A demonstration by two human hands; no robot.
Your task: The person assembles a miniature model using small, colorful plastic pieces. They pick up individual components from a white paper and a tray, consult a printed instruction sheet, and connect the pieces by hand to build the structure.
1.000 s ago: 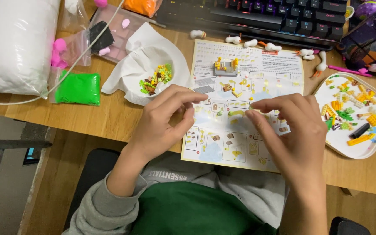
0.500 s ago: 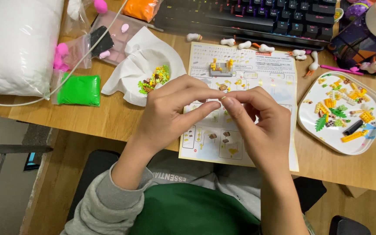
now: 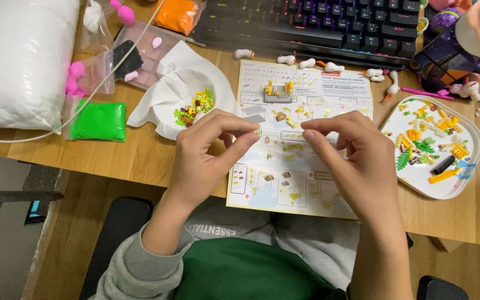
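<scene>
Hovering over the instruction sheet (image 3: 301, 161), both hands pinch shut: the left hand (image 3: 206, 155) nips a tiny yellow-green brick (image 3: 258, 132), nearer it; the right hand (image 3: 356, 161), just beside, seems empty

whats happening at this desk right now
A person seated at a wooden desk holds both hands above an instruction sheet. The left hand pinches a tiny piece at its fingertips; the right hand is pinched too, but what it holds is too small to tell. A small half-built model sits on the sheet, a white tray of loose bricks lies to the right, and a keyboard is behind.
</scene>
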